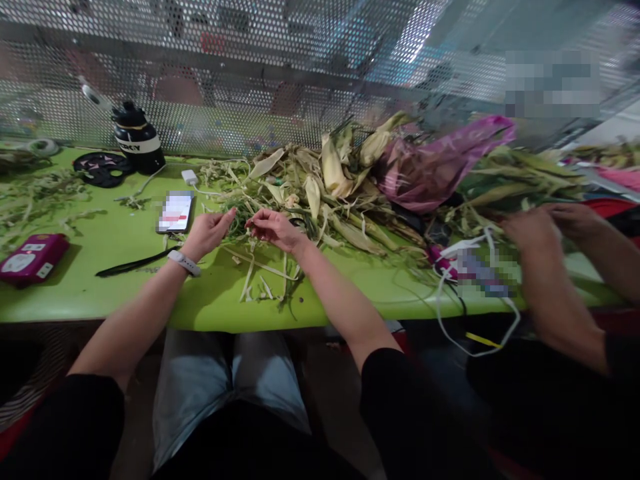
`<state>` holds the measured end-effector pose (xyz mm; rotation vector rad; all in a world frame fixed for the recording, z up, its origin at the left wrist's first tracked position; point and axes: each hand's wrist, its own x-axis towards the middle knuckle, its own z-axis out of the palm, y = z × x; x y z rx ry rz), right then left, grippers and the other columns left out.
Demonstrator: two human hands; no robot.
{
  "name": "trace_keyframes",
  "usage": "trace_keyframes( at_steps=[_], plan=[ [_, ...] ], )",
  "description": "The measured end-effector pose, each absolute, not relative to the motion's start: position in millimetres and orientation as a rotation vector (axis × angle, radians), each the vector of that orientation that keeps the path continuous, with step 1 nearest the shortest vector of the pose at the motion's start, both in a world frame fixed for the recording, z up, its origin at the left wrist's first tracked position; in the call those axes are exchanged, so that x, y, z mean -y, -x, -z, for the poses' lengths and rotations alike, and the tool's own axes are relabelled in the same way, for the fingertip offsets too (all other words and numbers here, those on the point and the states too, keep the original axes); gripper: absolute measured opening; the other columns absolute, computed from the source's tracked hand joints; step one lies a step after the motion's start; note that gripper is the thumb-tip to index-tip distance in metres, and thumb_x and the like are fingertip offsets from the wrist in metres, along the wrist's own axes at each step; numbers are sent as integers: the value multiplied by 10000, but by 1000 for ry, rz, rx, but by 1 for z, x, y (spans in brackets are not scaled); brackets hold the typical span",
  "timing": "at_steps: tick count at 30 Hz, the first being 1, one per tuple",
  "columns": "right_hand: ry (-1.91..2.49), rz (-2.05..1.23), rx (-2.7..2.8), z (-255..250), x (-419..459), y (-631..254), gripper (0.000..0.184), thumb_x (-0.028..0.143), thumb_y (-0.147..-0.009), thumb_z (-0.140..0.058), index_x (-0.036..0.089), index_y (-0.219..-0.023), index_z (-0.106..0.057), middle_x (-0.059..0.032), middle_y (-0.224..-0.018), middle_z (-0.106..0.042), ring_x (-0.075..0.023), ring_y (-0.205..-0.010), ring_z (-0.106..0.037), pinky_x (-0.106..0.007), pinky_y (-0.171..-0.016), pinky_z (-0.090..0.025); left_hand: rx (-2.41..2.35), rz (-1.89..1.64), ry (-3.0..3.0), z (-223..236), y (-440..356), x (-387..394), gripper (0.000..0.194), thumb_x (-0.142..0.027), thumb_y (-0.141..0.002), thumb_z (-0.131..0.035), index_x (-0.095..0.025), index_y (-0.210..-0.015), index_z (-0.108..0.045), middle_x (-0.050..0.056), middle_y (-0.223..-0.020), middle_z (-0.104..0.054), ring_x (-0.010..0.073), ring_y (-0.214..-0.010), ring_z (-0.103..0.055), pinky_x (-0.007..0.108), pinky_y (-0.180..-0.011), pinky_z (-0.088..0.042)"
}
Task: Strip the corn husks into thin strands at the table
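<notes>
My left hand, with a pale band on its wrist, is closed over the green table, its thumb and fingertips together. Facing it, a short gap away, my right hand has its fingers curled in toward the thumb. Whatever either hand pinches is too small to make out. Thin green strands lie just behind and between the fingertips. Beneath my hands are loose pale plant strips. A heap of dried corn husks spreads out right behind my right hand.
Left of my hands are a phone, a black strap, a magenta box and a black bottle. A pink plastic bag stands at right. Nearby, a co-worker's hands work above a white cable.
</notes>
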<state>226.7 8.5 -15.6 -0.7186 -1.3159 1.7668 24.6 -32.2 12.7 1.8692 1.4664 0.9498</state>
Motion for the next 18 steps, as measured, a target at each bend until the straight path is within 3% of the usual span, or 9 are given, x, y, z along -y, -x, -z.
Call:
trace_keyframes(
  at_steps=[5,9,12,15,18],
  plan=[
    [731,-1785,1237,13,-6,-224,166,213,-729,-683,166,-794,-537,2,-796,-680,-69,-602,-575,-184,-558,-444,-1340,-788,-1891,-13,-30,38,628,-674,-876,-415,-149,-575,-582,8,-421,-507,99,-376,-457,223,-425,-345],
    [729,-1789,1180,15,-5,-222,119,176,-743,-646,169,-779,-533,24,-731,-644,-68,-616,-575,-181,-605,-466,-1347,-787,-2019,-7,-33,39,576,-662,-867,-450,-159,-602,-545,12,-477,-532,101,-421,-457,227,-445,-322],
    [729,-1797,1187,17,-4,-219,117,194,-760,-635,177,-794,-524,13,-790,-658,-74,-632,-581,-189,-605,-469,-1293,-934,-2179,-7,-34,39,491,-650,-762,-624,-169,-737,-532,15,-611,-570,115,-516,-481,232,-481,-316],
    [735,-1783,1191,18,-4,-217,137,213,-747,-643,185,-803,-522,15,-797,-651,-82,-638,-582,-203,-618,-473,-1217,-953,-2391,-8,-34,41,564,-631,-599,-772,-171,-808,-522,33,-717,-586,139,-599,-501,251,-537,-339],
    [768,-1705,1247,19,-6,-218,150,238,-698,-657,180,-781,-545,8,-827,-644,-80,-636,-563,-197,-570,-430,-1148,-999,-2371,-8,-34,42,458,-571,-695,-716,-168,-811,-529,44,-756,-588,147,-640,-509,260,-567,-367]
  ],
)
